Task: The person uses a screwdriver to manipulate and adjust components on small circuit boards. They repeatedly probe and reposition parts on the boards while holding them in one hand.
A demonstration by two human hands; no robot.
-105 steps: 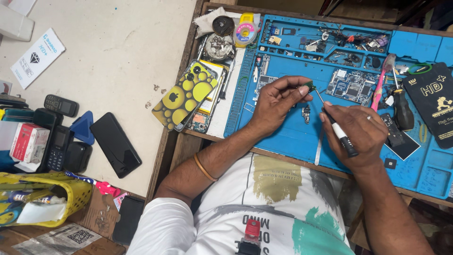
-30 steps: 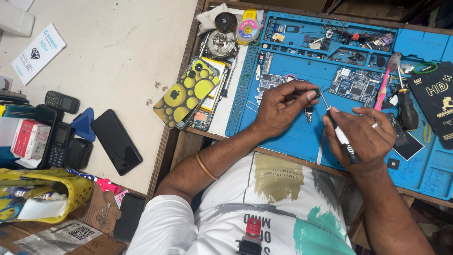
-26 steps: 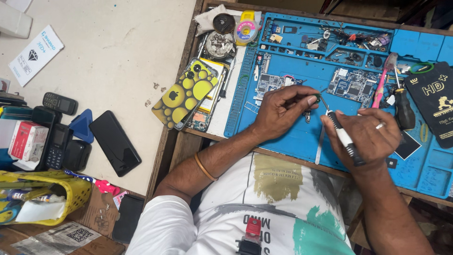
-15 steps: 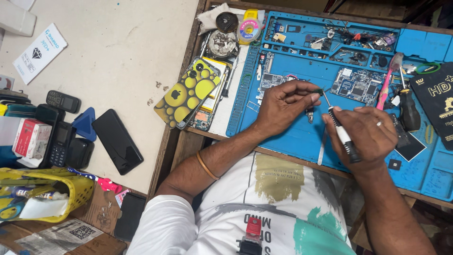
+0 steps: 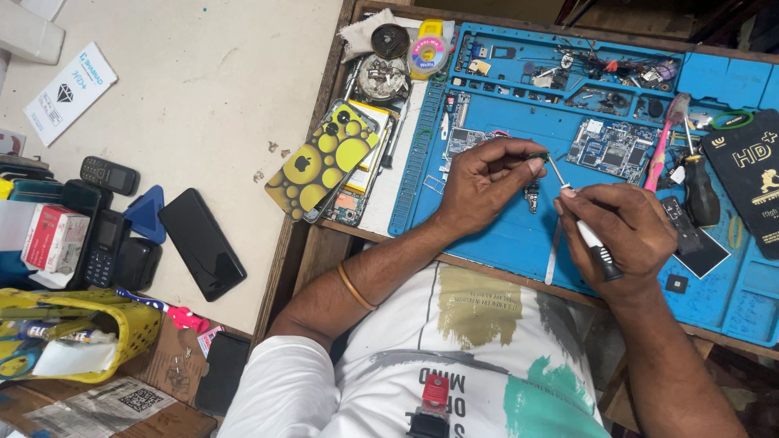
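Note:
My left hand point(image 5: 487, 185) pinches a small dark part point(image 5: 537, 156) between thumb and fingertips over the blue work mat point(image 5: 503, 235). My right hand point(image 5: 629, 231) grips a thin screwdriver point(image 5: 586, 232) with a white and black handle; its metal tip points up-left and meets the small part. A tiny metal piece point(image 5: 532, 195) lies on the mat just below my left fingers. A green circuit board point(image 5: 610, 150) rests on the mat beyond my hands.
A yellow-spotted phone case point(image 5: 324, 160) lies over an opened phone at the mat's left edge. A black-handled screwdriver point(image 5: 698, 191) and pink tool point(image 5: 661, 150) sit to the right. Several phones point(image 5: 200, 243) and a yellow basket point(image 5: 73, 341) occupy the left table.
Both hands stay close together over the mat, shifting only slightly; the screwdriver tip has stayed at the small part in my left fingers.

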